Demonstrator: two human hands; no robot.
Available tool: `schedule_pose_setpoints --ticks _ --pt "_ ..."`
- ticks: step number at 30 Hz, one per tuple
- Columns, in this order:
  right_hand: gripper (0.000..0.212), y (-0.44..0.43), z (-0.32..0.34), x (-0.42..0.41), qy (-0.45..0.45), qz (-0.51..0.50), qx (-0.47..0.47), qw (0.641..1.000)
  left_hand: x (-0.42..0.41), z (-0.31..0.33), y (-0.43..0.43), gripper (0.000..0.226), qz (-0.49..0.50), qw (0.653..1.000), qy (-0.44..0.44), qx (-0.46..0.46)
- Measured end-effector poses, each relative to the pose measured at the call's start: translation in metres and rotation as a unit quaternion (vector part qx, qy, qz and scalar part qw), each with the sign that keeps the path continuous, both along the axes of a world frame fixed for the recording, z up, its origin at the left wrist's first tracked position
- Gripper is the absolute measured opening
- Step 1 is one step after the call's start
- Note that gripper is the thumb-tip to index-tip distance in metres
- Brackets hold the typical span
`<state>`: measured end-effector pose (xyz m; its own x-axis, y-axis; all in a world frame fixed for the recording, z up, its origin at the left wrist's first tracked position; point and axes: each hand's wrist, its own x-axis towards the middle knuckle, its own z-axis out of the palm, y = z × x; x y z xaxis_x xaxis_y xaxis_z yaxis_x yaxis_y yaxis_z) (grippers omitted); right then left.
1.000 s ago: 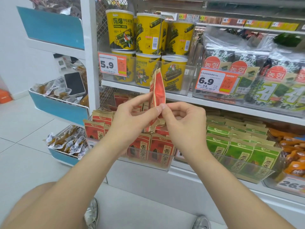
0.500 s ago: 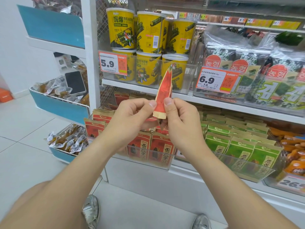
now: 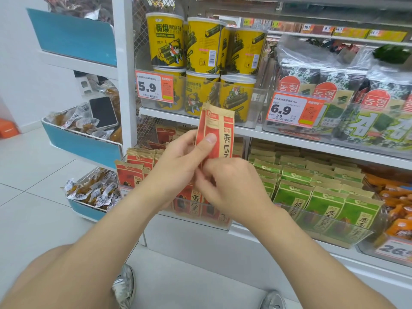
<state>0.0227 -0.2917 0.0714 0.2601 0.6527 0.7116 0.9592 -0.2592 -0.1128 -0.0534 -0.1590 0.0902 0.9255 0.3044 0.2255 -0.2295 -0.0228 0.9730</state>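
Red packet (image 3: 217, 132) upright in grip of left hand (image 3: 178, 168), lower edge in pinch of right hand (image 3: 231, 186)

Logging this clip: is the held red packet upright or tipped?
Upright: the red packet stands on end, left hand and right hand gripping its lower part.

Upper shelf (image 3: 249, 131): stacked canisters (image 3: 205, 45) left, seaweed packs (image 3: 356, 103) right. Below, left bin (image 3: 200, 216) and right bin (image 3: 334, 233) of packets sit side by side. Phone (image 3: 103, 112) lies in side basket (image 3: 84, 136), far left. Held packet (image 3: 219, 130) stands upright before the canisters, left hand (image 3: 176, 161) and right hand (image 3: 231, 184) at its lower half.
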Motion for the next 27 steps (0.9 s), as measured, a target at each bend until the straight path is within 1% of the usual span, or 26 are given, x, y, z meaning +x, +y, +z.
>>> schedule_pose_setpoints --ticks 1,2,3,4,5,6,8,9,10,11,13,15,16,18,20,23,25,27 --pt "0.039 0.0 -0.001 0.001 -0.012 0.002 -0.023 1.0 0.0 -0.001 0.001 0.033 0.004 1.0 0.0 0.008" --pt "0.04 -0.001 -0.002 0.002 -0.006 0.001 -0.032 0.999 0.001 -0.002 0.002 0.032 0.009 1.0 0.002 0.007" --pt "0.04 -0.003 -0.001 0.002 0.018 -0.009 -0.022 1.0 0.001 -0.003 0.004 0.032 0.013 1.0 0.009 -0.002" --pt "0.038 -0.003 0.0 0.001 0.053 -0.021 0.009 0.998 0.001 -0.003 0.006 0.033 0.014 1.0 0.016 -0.012" --pt "0.033 -0.004 0.003 0.001 0.098 -0.03 0.06 0.993 0.002 -0.004 0.007 0.034 0.012 0.999 0.021 -0.023" --pt "0.026 -0.003 0.008 0.002 0.143 -0.036 0.128 0.981 0.002 -0.004 0.008 0.035 0.008 0.999 0.025 -0.035" --pt "0.009 -0.004 0.017 0.008 0.229 -0.07 0.264 0.934 0.001 -0.001 0.007 0.037 -0.002 0.997 0.04 -0.071" --pt "0.018 -0.005 0.02 0.012 0.286 -0.088 0.302 0.905 0.0 0.001 0.005 0.038 -0.01 0.995 0.049 -0.091" --pt "0.027 -0.005 0.021 0.016 0.349 -0.089 0.314 0.878 -0.002 0.004 0.003 0.038 -0.019 0.992 0.056 -0.11" --pt "0.028 -0.006 0.022 0.018 0.4 -0.08 0.305 0.861 -0.003 0.005 0.001 0.039 -0.025 0.99 0.059 -0.123" --pt "0.015 -0.006 0.022 0.017 0.464 -0.035 0.273 0.842 -0.003 0.006 0.001 0.039 -0.024 0.99 0.061 -0.127" --pt "0.022 -0.007 0.024 0.012 0.465 -0.01 0.261 0.846 -0.003 0.006 0.002 0.039 0.005 0.994 0.055 -0.1" --pt "0.022 -0.007 0.025 0.01 0.455 -0.002 0.256 0.853 -0.003 0.005 0.003 0.037 0.028 0.996 0.048 -0.065" --pt "0.024 -0.006 0.023 0.007 0.413 0.011 0.234 0.88 -0.003 0.004 0.004 0.03 0.085 0.996 0.026 0.015" --pt "0.031 -0.006 0.018 0.008 0.354 -0.005 0.213 0.91 -0.004 0.001 0.005 0.028 0.124 0.99 -0.003 0.061" --pt "0.036 -0.006 0.015 0.007 0.277 -0.043 0.214 0.936 -0.003 -0.006 0.005 0.029 0.151 0.979 -0.032 0.137" --pt "0.034 -0.007 0.014 0.006 0.239 -0.047 0.214 0.946 -0.003 -0.007 0.005 0.039 0.16 0.969 -0.031 0.184" --pt "0.03 -0.008 0.013 0.006 0.221 -0.041 0.218 0.95 -0.003 -0.006 0.006 0.038 0.167 0.962 -0.032 0.213"
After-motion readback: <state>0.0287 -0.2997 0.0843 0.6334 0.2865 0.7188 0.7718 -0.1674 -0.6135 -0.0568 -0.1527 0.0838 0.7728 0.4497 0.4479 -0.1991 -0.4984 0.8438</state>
